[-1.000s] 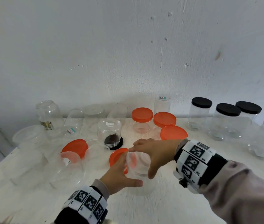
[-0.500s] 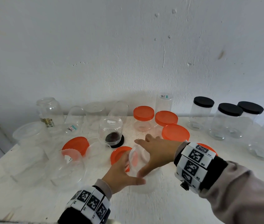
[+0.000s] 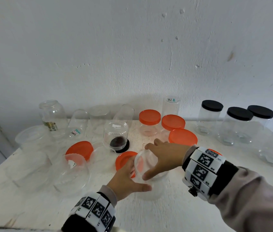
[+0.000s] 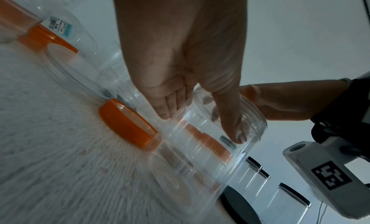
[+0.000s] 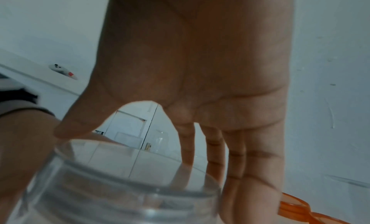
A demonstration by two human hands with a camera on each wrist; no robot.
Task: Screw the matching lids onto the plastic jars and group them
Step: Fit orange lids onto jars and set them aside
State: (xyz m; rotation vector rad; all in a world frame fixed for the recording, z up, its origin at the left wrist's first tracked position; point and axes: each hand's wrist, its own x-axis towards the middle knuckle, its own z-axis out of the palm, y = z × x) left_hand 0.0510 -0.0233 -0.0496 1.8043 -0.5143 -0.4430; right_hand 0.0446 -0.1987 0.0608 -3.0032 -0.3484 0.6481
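- While both hands are working at the middle front of the white table [image 3: 174,213], the left hand [image 3: 125,179] is curling its fingers and thumb round the side of a clear jar [image 3: 150,178] and holding it steady.
- The right hand [image 3: 167,156] is coming over the jar's open mouth, with its thumb and fingertips [image 5: 187,154] pinching the rim.
- No lid is sitting on this jar yet. Its screw ridges are showing bare in the right wrist view.
- An orange lid [image 3: 124,159] is lying flat just beside the jar, at about ten o'clock from it, and the jar's side is nearly touching it.
- Another orange lid [image 3: 80,149] is leaning on a big clear tub [image 3: 70,174] further out at nine o'clock.
- At twelve o'clock a small jar is standing upside down [image 3: 115,136] on a black lid [image 3: 124,149].
- Three jars with orange lids [image 3: 172,123] are bunching together at one o'clock, and I think those are done.
- Jars with black lids [image 3: 239,114] are standing in a row at two o'clock, well apart from the hands.
- More clear jars [image 3: 53,118] are waiting at ten and eleven o'clock by the wall.
- I think the step now is getting this jar upright and ready for its lid.
- Next, I think the right hand is going to need to let go, pick up the near orange lid, set it flat on the mouth and twist it while the left hand is keeping the jar from spinning.
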